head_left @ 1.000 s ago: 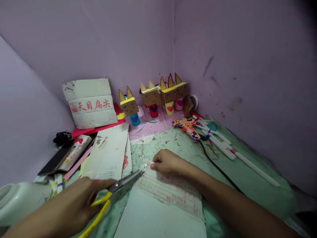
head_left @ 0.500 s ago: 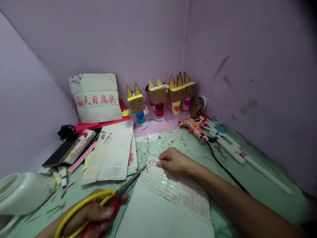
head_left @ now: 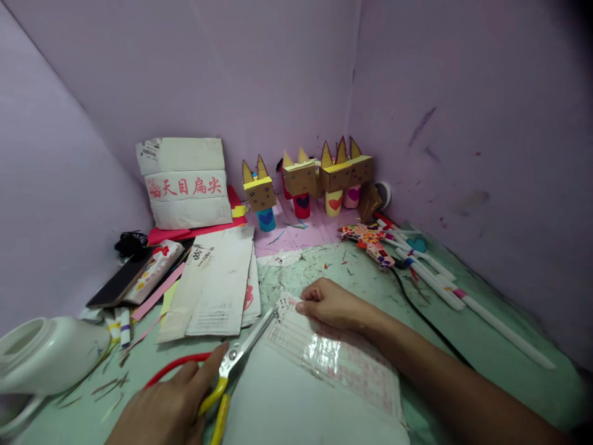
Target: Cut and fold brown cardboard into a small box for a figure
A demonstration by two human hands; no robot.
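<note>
My left hand (head_left: 162, 398), back upward, is closed round the red and yellow handles of a pair of scissors (head_left: 234, 355). The blades look together and point up and right, their tips at the edge of a white sheet of cardboard (head_left: 278, 395). A printed paper label under shiny clear tape (head_left: 333, 358) covers the cardboard's upper part. My right hand (head_left: 331, 303) pinches the top edge of this sheet between thumb and fingers. The scissors hide part of the sheet's left edge.
White cardboard pieces (head_left: 217, 284) lie at left near a white jug (head_left: 50, 355) on its side. Cat-faced figures (head_left: 259, 194) stand at the back. A patterned glue gun (head_left: 370, 241) with a black cord and several white marker-like sticks (head_left: 500, 327) lie at right.
My left hand has turned over with the scissors, so its back now faces up and the handles have swapped sides. My right hand keeps its pinch on the cardboard. The view has shifted slightly.
</note>
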